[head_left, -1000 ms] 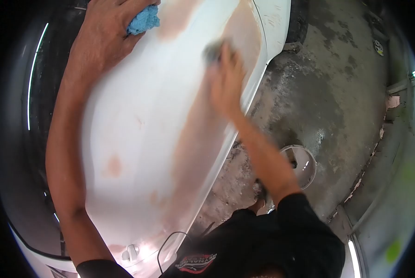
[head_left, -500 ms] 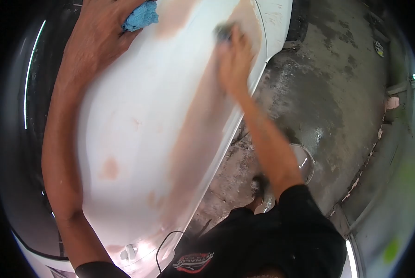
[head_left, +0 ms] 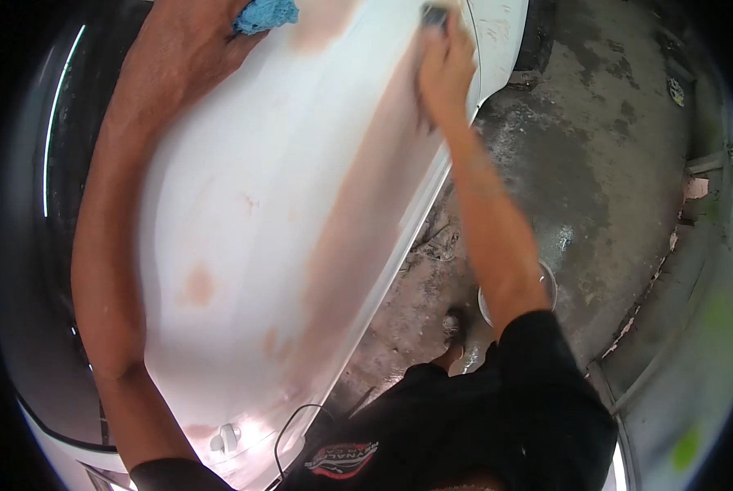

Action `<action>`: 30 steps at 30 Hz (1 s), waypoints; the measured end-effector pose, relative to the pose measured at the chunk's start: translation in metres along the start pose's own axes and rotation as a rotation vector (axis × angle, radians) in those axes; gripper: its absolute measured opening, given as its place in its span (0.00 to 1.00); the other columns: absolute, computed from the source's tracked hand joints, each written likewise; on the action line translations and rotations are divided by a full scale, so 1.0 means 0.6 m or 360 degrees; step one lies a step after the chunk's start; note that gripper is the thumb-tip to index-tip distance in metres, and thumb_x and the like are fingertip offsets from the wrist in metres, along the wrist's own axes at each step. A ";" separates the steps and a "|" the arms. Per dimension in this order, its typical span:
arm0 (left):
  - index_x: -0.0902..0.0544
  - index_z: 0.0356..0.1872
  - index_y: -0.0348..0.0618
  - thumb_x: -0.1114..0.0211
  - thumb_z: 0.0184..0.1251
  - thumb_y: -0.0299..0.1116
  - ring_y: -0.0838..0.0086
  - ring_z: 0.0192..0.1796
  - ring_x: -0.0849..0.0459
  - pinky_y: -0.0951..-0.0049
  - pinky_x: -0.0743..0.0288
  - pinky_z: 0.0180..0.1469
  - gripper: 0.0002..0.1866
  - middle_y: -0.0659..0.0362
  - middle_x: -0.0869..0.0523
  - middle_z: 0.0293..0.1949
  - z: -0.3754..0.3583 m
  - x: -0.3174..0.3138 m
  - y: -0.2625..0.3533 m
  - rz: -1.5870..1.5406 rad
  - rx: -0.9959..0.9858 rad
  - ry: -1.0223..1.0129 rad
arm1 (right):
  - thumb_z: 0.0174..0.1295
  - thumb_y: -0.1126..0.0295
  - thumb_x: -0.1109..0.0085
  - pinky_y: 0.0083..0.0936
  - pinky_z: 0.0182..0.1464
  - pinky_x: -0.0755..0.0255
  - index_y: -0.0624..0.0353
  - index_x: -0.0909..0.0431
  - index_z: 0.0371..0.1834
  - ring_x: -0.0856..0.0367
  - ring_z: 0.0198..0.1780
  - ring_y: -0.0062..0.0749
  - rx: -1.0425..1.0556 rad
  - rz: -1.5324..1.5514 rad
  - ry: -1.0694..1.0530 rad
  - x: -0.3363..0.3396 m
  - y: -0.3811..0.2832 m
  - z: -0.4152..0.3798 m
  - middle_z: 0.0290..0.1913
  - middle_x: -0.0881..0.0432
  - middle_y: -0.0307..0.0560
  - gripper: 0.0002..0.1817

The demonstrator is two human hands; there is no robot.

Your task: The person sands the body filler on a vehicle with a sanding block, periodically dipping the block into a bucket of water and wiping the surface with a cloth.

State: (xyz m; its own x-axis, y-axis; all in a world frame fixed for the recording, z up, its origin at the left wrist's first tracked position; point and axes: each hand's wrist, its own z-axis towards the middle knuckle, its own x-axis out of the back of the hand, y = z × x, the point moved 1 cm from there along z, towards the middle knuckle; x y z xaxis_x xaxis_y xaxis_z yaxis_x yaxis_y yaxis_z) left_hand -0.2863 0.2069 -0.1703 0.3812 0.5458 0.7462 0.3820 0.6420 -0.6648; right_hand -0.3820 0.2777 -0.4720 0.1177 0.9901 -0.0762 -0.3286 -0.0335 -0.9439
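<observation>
A white car panel (head_left: 244,164) with brownish sanded patches runs from the bottom up to the top of the view. My left hand (head_left: 191,41) is at the upper left with its fingers closed on a crumpled blue cloth (head_left: 266,15). Near the top of the long brown strip, my right hand (head_left: 448,69) is against the panel. Its fingers hold a small dark block (head_left: 434,14), flat on the surface and slightly blurred. A door handle (head_left: 227,439) shows at the bottom.
Dark car glass (head_left: 56,270) lies along the left. Wet concrete floor (head_left: 571,164) is on the right, with a round bucket (head_left: 550,286) partly behind my right forearm. A thin black cable (head_left: 279,442) hangs near the handle. A wall (head_left: 685,352) stands far right.
My right hand and the dark block have moved up and to the right along the brown strip. My left hand and the cloth appear slightly higher and further right, as the view has shifted a little.
</observation>
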 end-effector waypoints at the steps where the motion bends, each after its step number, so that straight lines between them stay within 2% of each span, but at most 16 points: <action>1: 0.20 0.44 0.45 0.29 0.52 0.22 0.59 0.58 0.23 0.58 0.33 0.60 0.17 0.54 0.18 0.52 0.003 0.000 0.002 0.0008 0.0006 0.0001 | 0.75 0.54 0.54 0.50 0.72 0.42 0.60 0.39 0.78 0.34 0.70 0.60 -0.0084 0.0004 -0.0020 0.012 0.008 0.051 0.67 0.31 0.70 0.33; 3: 0.21 0.43 0.45 0.29 0.52 0.22 0.59 0.58 0.23 0.58 0.33 0.60 0.17 0.54 0.17 0.52 0.002 0.010 0.026 0.0086 0.0054 0.0022 | 0.74 0.54 0.53 0.50 0.70 0.40 0.59 0.39 0.78 0.33 0.70 0.61 -0.0352 0.0169 -0.0095 0.010 0.010 0.034 0.67 0.31 0.69 0.33; 5: 0.20 0.43 0.45 0.29 0.52 0.22 0.59 0.58 0.23 0.58 0.33 0.60 0.16 0.54 0.17 0.52 0.007 0.021 0.039 0.0088 0.0104 0.0018 | 0.73 0.59 0.56 0.59 0.71 0.48 0.63 0.41 0.77 0.35 0.65 0.68 -0.0104 -0.0012 0.0048 0.000 -0.036 -0.059 0.65 0.31 0.73 0.32; 6: 0.20 0.43 0.44 0.29 0.52 0.22 0.59 0.58 0.23 0.58 0.33 0.60 0.16 0.54 0.17 0.52 0.011 0.026 0.042 0.0056 0.0127 -0.0009 | 0.72 0.57 0.55 0.60 0.71 0.49 0.60 0.45 0.80 0.38 0.67 0.71 -0.0177 0.0031 -0.0110 0.004 -0.068 -0.148 0.69 0.38 0.78 0.35; 7: 0.20 0.43 0.44 0.29 0.52 0.22 0.59 0.58 0.23 0.58 0.33 0.60 0.16 0.54 0.17 0.52 0.010 0.028 0.040 0.0046 0.0129 -0.0027 | 0.72 0.55 0.53 0.62 0.72 0.52 0.59 0.49 0.82 0.41 0.69 0.73 -0.0095 0.0011 -0.0247 0.013 -0.105 -0.242 0.72 0.45 0.81 0.38; 8: 0.20 0.43 0.44 0.29 0.53 0.22 0.59 0.58 0.23 0.58 0.33 0.60 0.16 0.54 0.17 0.52 0.009 0.032 0.038 0.0037 0.0130 -0.0044 | 0.71 0.56 0.51 0.63 0.72 0.53 0.57 0.47 0.82 0.43 0.70 0.73 0.0043 -0.0125 -0.0374 0.010 -0.107 -0.343 0.73 0.46 0.81 0.38; 9: 0.20 0.43 0.44 0.29 0.53 0.22 0.59 0.58 0.23 0.58 0.33 0.60 0.16 0.54 0.17 0.52 0.006 0.033 0.036 0.0040 0.0107 -0.0043 | 0.71 0.57 0.51 0.63 0.72 0.52 0.56 0.46 0.81 0.43 0.70 0.73 0.0091 -0.0126 -0.0399 0.010 -0.102 -0.345 0.72 0.46 0.81 0.37; 11: 0.20 0.43 0.45 0.28 0.53 0.23 0.59 0.58 0.23 0.58 0.33 0.60 0.16 0.54 0.17 0.52 0.003 0.027 0.032 0.0028 0.0070 -0.0012 | 0.71 0.58 0.51 0.62 0.72 0.50 0.53 0.43 0.81 0.42 0.70 0.73 0.0184 -0.0128 -0.0438 0.014 -0.078 -0.329 0.72 0.45 0.82 0.35; 13: 0.20 0.44 0.45 0.29 0.53 0.23 0.58 0.59 0.23 0.58 0.33 0.61 0.16 0.54 0.17 0.53 0.004 0.016 0.030 0.0036 0.0071 0.0016 | 0.72 0.61 0.52 0.59 0.71 0.46 0.49 0.40 0.80 0.40 0.69 0.72 0.0189 0.0018 -0.0027 -0.004 -0.030 -0.142 0.71 0.42 0.80 0.32; 15: 0.20 0.44 0.45 0.29 0.53 0.24 0.58 0.59 0.23 0.58 0.33 0.62 0.16 0.53 0.18 0.54 0.006 0.010 0.027 0.0120 0.0129 -0.0045 | 0.72 0.63 0.55 0.58 0.70 0.46 0.54 0.41 0.79 0.39 0.68 0.71 0.0083 0.0274 -0.0007 0.006 0.004 0.010 0.69 0.39 0.78 0.32; 18: 0.19 0.45 0.45 0.29 0.54 0.25 0.57 0.60 0.23 0.58 0.33 0.63 0.16 0.52 0.18 0.55 0.000 0.017 0.031 0.0069 0.0108 0.0017 | 0.72 0.63 0.55 0.57 0.69 0.47 0.58 0.42 0.79 0.39 0.68 0.70 -0.0235 0.0292 -0.0031 0.006 -0.004 0.003 0.68 0.37 0.76 0.32; 22: 0.20 0.46 0.45 0.27 0.55 0.27 0.57 0.61 0.24 0.57 0.33 0.64 0.17 0.51 0.19 0.56 0.002 0.006 0.002 -0.0037 0.0026 0.0050 | 0.73 0.60 0.55 0.59 0.71 0.50 0.62 0.43 0.79 0.39 0.69 0.69 0.0142 -0.0005 -0.0152 0.011 -0.103 -0.298 0.69 0.39 0.78 0.33; 23: 0.20 0.46 0.45 0.27 0.54 0.27 0.57 0.62 0.24 0.57 0.33 0.64 0.17 0.51 0.19 0.56 0.000 0.010 0.005 -0.0024 0.0053 0.0035 | 0.73 0.59 0.55 0.60 0.71 0.51 0.62 0.43 0.79 0.39 0.69 0.70 0.0158 -0.0045 -0.0190 0.007 -0.093 -0.302 0.69 0.40 0.78 0.33; 25: 0.20 0.46 0.45 0.26 0.54 0.28 0.56 0.62 0.24 0.56 0.32 0.64 0.18 0.50 0.19 0.57 0.002 0.016 0.015 0.0000 0.0101 0.0004 | 0.73 0.58 0.55 0.63 0.71 0.52 0.62 0.43 0.79 0.40 0.69 0.71 0.0186 -0.0127 -0.0259 0.004 -0.061 -0.289 0.69 0.40 0.80 0.34; 28: 0.19 0.47 0.46 0.27 0.53 0.27 0.55 0.64 0.26 0.54 0.32 0.65 0.18 0.50 0.20 0.59 0.006 0.012 0.005 0.0017 0.0178 -0.0143 | 0.74 0.56 0.55 0.53 0.71 0.45 0.58 0.41 0.79 0.35 0.67 0.67 0.0134 0.0036 -0.0005 -0.003 0.008 -0.038 0.67 0.34 0.73 0.33; 30: 0.19 0.48 0.47 0.27 0.53 0.28 0.54 0.65 0.27 0.53 0.33 0.66 0.19 0.50 0.21 0.60 0.007 0.011 -0.002 -0.0101 0.0169 -0.0074 | 0.74 0.54 0.56 0.45 0.70 0.40 0.59 0.39 0.78 0.31 0.66 0.63 0.0066 0.0052 0.0045 -0.002 0.034 0.038 0.66 0.30 0.69 0.33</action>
State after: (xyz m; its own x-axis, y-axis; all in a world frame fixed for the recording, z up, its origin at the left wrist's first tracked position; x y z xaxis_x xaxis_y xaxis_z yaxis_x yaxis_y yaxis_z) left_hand -0.2876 0.2118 -0.1647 0.3183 0.5250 0.7893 0.3118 0.7283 -0.6102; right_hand -0.4103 0.2787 -0.4838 0.1328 0.9843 -0.1163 -0.3710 -0.0594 -0.9267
